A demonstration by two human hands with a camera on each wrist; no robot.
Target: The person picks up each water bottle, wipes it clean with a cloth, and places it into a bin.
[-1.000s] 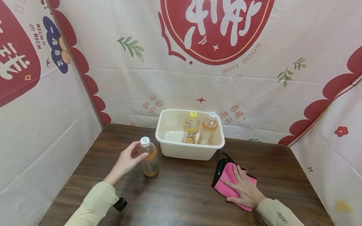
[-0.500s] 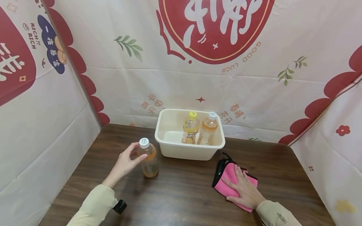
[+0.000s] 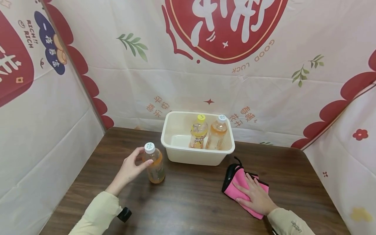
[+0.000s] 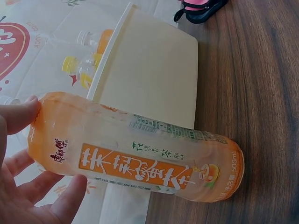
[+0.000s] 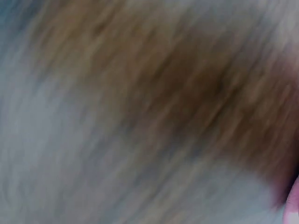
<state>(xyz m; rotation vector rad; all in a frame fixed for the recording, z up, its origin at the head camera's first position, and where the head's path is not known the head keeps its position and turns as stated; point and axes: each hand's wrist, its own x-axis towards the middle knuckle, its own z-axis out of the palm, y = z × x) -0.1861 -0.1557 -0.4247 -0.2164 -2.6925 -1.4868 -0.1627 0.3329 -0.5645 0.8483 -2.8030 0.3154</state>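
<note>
On the left of the table, my left hand point(image 3: 130, 167) holds a clear plastic tea bottle point(image 3: 155, 169) around its upper part, fingers on one side and thumb on the other. The bottle stands upright, with a white cap and orange label, which the left wrist view shows up close on the bottle point(image 4: 140, 154). At the right, my right hand point(image 3: 256, 195) rests on a pink fabric pouch-like thing point(image 3: 239, 182) with black trim and a black loop. Its fingers lie spread over the fabric. The right wrist view is mostly motion blur.
Behind my hands, a cream plastic basin point(image 3: 195, 157) stands at the table's back edge. Inside are a yellow-capped bottle point(image 3: 198, 133) and a white-capped bottle point(image 3: 216, 135). Printed cloth walls point(image 3: 188, 85) enclose the brown wooden table point(image 3: 188, 202).
My right hand has shifted slightly on the pink fabric, its fingers drawn a little back. The left hand and the tea bottle stay almost in place. The head view has shifted slightly.
</note>
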